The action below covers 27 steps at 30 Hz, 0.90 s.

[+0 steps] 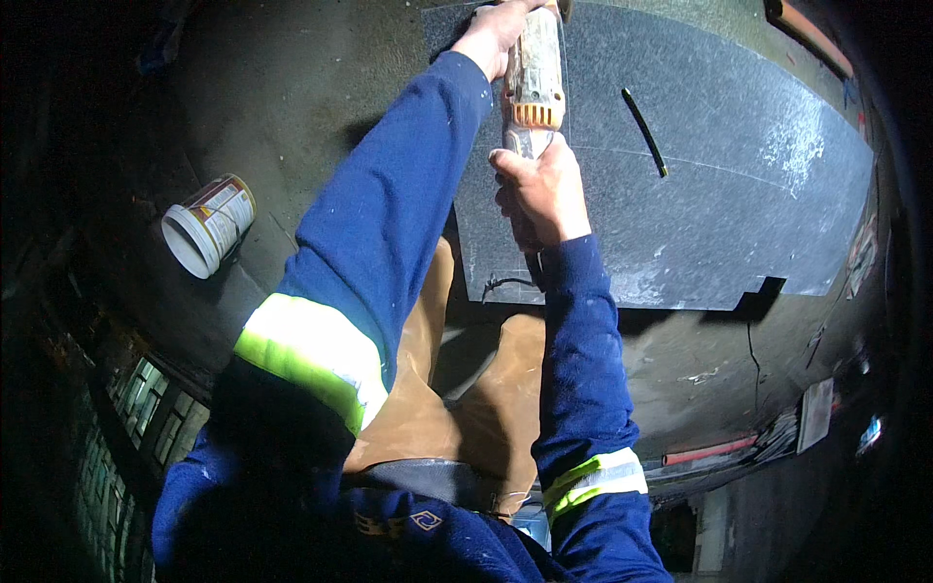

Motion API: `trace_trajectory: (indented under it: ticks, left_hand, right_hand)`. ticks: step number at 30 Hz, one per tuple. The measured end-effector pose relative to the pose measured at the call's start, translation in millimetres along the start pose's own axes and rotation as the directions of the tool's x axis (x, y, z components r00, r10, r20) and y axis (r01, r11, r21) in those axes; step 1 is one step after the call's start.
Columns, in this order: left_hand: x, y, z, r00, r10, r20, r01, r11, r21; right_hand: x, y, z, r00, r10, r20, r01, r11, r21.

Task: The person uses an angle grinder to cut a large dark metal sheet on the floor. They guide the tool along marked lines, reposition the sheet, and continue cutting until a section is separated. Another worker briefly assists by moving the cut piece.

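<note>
A dusty angle grinder [535, 73] with orange vents lies lengthwise over a large grey sheet [719, 223]; its front end runs up to the top rim of the picture. My left hand [494, 37] is closed around the front part of the tool. Lower down, my right hand [549, 194] wraps around the rear handle, and a black cord [510, 283] trails from there onto the sheet. Thin pale lines are marked on the sheet, and white dust patches lie on it. A black pencil-like stick [644, 133] rests to the right of the tool.
A white bucket [209, 225] lies tipped on its side on the floor at left. The sheet has a stepped notch [761, 294] in its near edge. Pipes [812, 39] sit at the far right, and a reddish strip [709, 450] lies at the near right.
</note>
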<state>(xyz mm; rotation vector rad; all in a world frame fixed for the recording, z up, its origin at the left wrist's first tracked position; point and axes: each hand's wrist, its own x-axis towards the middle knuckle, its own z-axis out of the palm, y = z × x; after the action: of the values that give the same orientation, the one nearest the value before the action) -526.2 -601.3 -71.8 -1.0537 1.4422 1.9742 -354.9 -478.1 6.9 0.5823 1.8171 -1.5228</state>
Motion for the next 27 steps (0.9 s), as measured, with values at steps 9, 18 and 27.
trace_trajectory:
  ticks: [9,18,27]
  left_hand:
    - [11,-1,3,1.000,-0.006,0.011,0.006,0.998,-0.058]
    - [31,7,-1,0.999,0.000,0.049,0.002,0.999,-0.040]
    - [-22,-12,4,0.999,0.041,-0.011,-0.041,0.999,-0.023]
  right_hand:
    - [3,-15,-1,0.999,-0.017,0.045,0.011,0.990,0.142]
    - [11,-37,-7,0.990,0.048,0.131,-0.074,0.976,0.204]
    - [-28,-18,-3,0.992,0.056,0.112,-0.082,0.966,0.244]
